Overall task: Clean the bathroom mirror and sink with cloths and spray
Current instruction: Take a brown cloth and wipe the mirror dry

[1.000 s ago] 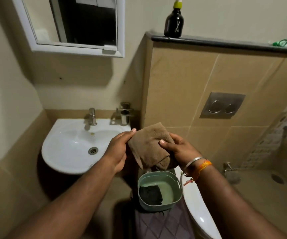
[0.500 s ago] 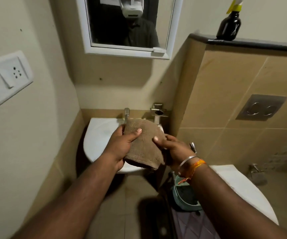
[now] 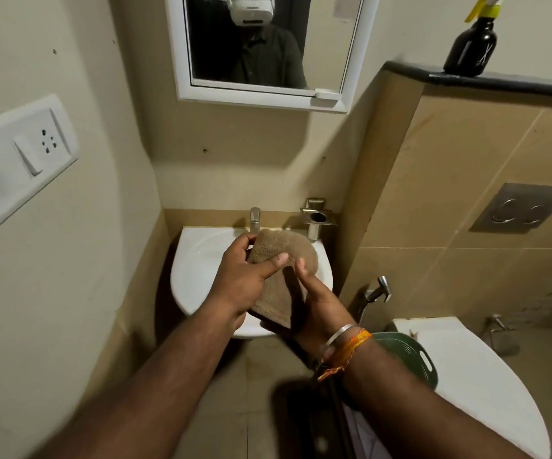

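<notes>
A green plastic basin with slotted handles (image 3: 415,357) is seen nearest, partly hidden behind the right forearm, beside the white toilet lid (image 3: 486,385). Above the front rim of the white ceramic wall-hung sink (image 3: 195,270), a brown terry cloth (image 3: 279,279) is held between both hands. The cloth is folded into a thick pad with a rounded far edge and a narrower near end; its pile looks short and matted, and a dark shadow lies along its right fold. It is gripped by the left hand (image 3: 241,283), thumb laid across the top face and fingers curled at the far edge. The right hand (image 3: 317,303) is cupped under and against the cloth's near right side, fingers closed on it, a metal bangle and orange thread worn at the wrist. At the sink's back edge a chrome tap (image 3: 255,219) stands. Higher on the wall hangs the white-framed mirror (image 3: 261,51). On the black ledge at the upper right stands a black spray bottle (image 3: 470,48).
</notes>
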